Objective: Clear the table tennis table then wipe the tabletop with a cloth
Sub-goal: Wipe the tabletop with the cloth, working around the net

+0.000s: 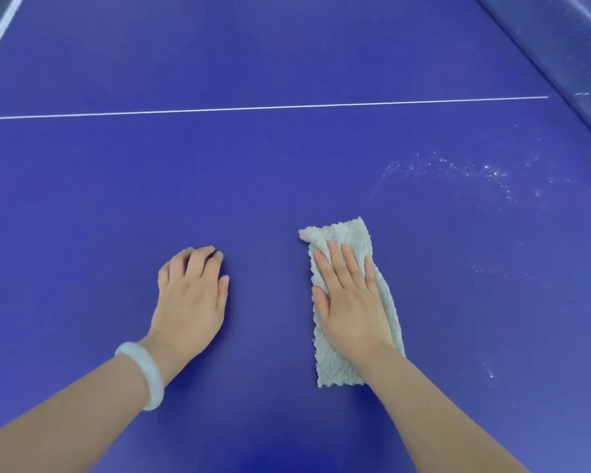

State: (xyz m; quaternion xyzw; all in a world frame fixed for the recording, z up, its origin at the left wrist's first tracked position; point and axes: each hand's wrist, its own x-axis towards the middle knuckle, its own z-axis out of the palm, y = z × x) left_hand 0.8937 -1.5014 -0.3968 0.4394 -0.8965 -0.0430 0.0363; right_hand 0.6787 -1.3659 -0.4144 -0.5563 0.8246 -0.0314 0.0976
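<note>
Spreading across the whole view, the blue desk (287, 182) carries everything, and a thin white line (253, 108) crosses it well beyond the cloth (342, 233). That pale, fuzzy cloth lies flat on the desk as a long strip. Your right grip (352, 302) presses on top of the cloth, palm down, fingers straight and slightly spread. Your left grip (190, 295) rests on bare desk left of the cloth, apart from it, fingers loosely curled, holding nothing. A pale bangle (147, 373) circles that wrist. White specks (458, 169) dot the desk beyond and right of the cloth.
</note>
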